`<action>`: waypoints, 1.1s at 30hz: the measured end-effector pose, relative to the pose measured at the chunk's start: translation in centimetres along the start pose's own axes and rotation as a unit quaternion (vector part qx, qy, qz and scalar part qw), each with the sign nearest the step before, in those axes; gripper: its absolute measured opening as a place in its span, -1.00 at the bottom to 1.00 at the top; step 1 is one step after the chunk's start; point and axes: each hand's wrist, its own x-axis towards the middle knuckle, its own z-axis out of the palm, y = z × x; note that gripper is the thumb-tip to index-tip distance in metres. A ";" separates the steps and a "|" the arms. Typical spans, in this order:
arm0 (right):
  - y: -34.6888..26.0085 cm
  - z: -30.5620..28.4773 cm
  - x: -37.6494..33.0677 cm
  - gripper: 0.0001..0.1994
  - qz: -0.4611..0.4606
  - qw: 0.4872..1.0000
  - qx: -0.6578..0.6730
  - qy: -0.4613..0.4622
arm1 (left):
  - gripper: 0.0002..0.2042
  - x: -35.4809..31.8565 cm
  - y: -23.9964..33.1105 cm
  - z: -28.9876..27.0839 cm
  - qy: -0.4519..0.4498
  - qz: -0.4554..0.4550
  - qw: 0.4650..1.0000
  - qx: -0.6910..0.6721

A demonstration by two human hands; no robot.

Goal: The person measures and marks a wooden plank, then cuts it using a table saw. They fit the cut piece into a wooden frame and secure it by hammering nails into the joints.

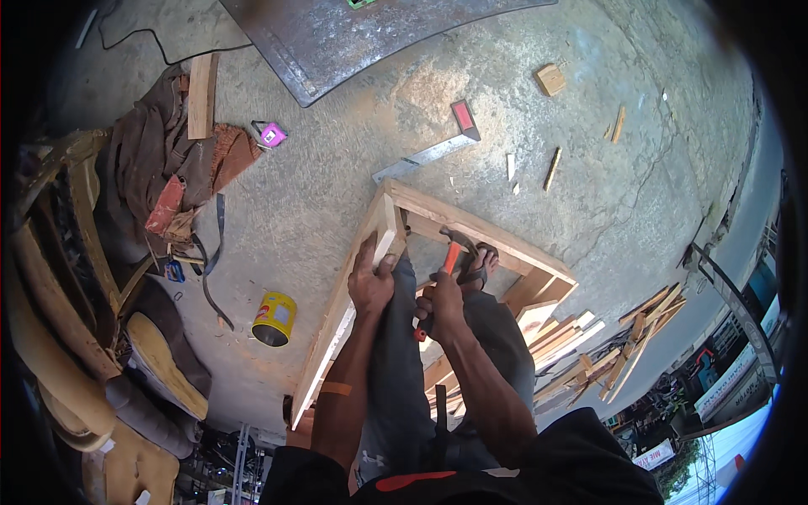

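Observation:
My right hand [444, 301] is closed round the orange and black handle of a claw hammer [452, 256]. The hammer's dark head lies inside a wooden frame [484, 221], close to my sandalled foot [481, 263]. With my left hand [370, 282] I grip a short pale wooden piece [388, 225] at the frame's near-left corner. My legs stand within the frame. Whether a nail is in my left fingers cannot be seen.
Beyond the frame lie a try square [429, 156] and a wood block [550, 80]. To the left are a yellow tin [274, 318], a pink tape measure [270, 134], brown cloth [151, 126] and chair parts [59, 295]. Scrap wood [635, 337] is heaped right; a metal sheet [337, 42] lies ahead.

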 end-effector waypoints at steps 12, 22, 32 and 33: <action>-1.6 -3.0 -1.1 -0.74 -0.014 0.950 -0.305 -0.071 | -0.48 -0.5 -0.4 -1.0 0.069 0.102 0.992 -0.001; -8.8 -12.9 1.9 -0.75 -0.147 0.845 -0.502 0.108 | -0.39 -2.6 -39.0 -8.7 0.382 -0.493 0.781 0.028; -6.2 -8.2 -3.3 -0.79 -0.118 0.826 -0.540 0.106 | -0.81 1.0 -33.5 -6.7 0.281 -0.412 0.861 0.100; -5.6 -8.0 -3.8 -0.79 -0.102 0.832 -0.538 0.094 | -0.82 2.0 -32.3 -6.2 0.286 -0.390 0.871 0.092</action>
